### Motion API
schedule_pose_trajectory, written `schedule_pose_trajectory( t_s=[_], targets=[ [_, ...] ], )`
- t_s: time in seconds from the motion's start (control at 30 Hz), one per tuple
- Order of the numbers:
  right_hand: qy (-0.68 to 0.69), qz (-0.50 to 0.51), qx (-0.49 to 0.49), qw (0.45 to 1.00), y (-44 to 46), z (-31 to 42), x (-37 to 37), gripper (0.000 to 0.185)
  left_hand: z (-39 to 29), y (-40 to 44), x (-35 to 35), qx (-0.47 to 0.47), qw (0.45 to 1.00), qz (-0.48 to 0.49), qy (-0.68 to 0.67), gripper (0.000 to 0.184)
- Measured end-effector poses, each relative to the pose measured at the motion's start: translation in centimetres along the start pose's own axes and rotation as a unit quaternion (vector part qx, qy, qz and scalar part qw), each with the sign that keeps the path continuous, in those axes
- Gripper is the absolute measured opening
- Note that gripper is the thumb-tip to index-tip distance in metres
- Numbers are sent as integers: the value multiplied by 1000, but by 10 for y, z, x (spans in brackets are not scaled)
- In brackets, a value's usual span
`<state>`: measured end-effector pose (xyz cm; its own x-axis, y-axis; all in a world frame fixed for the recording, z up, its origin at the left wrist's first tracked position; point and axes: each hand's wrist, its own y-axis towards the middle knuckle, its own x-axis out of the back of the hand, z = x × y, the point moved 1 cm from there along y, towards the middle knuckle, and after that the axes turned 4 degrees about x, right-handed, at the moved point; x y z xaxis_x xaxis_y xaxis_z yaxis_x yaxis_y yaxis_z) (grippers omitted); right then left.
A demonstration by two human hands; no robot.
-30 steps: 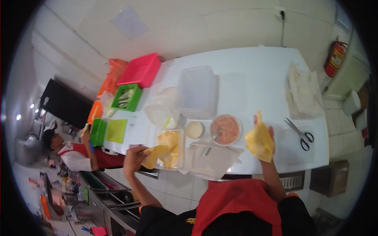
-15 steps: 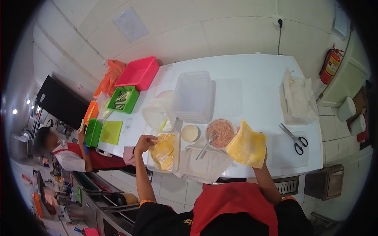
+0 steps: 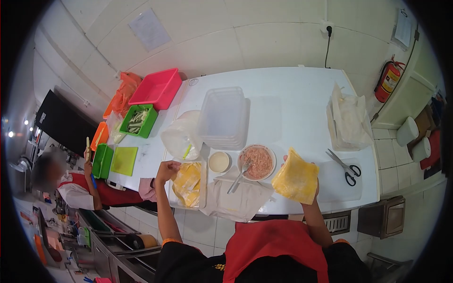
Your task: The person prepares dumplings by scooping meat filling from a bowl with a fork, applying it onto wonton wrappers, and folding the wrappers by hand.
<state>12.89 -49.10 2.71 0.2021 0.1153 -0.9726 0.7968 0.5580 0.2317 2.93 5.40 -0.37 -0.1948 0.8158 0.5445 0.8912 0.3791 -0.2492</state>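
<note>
Yellow sheet in the right hand, left hand at the tray

The yellow sheet (image 3: 296, 180) is up over the table's near edge, held by the right hand (image 3: 315, 194), which is mostly behind it; it may be more than one layer. The left hand (image 3: 167, 171) has its fingertips bunched over the corner of one tray (image 3: 205, 186) of similar sheets; whether they pinch one, I cannot tell.

Between tray and held sheet stand one small cup (image 3: 230, 165), one bowl (image 3: 274, 162) of pink mince with one spoon (image 3: 236, 185) in it, and a crumpled wrapper (image 3: 236, 200). One pair of scissors (image 3: 349, 176) lies to the right. Behind are a stack of clear containers (image 3: 221, 134) and one pale bag (image 3: 177, 137); farther left, one pink tub (image 3: 171, 92), two green tubs (image 3: 150, 125), one green board (image 3: 124, 161) and one co-worker (image 3: 78, 195).
</note>
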Motion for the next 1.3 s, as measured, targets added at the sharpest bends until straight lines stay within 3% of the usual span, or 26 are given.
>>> schedule_pose_trajectory(
  t_s=[0.5,0.6,0.73,0.83,0.93,1.03,1.13,1.3],
  targets=[
    [-21,-60,2,998,0,-1,5,73,-1,4,-1,1,1000,-26,2,14],
    [8,-147,2,989,-10,7,40,62,6,6,-2,-38,999,-37,-3,9],
    [22,-177,36,983,-8,7,34,56,9,9,-5,-28,999,-35,-16,7],
    [29,-151,20,988,-7,7,25,56,5,7,-5,-17,999,-47,-8,7],
    [129,-35,28,991,-9,7,34,58,-2,3,-8,-26,998,-59,-21,12],
    [-11,-144,12,989,-8,8,25,64,-22,-13,-4,9,998,-23,-65,25],
    [-46,-92,11,995,2,0,-10,75,-20,-16,-1,-3,997,-2,-74,34],
    [-44,-66,-2,997,6,-3,-11,74,-29,-24,-2,11,996,8,-83,36]
  ],
)
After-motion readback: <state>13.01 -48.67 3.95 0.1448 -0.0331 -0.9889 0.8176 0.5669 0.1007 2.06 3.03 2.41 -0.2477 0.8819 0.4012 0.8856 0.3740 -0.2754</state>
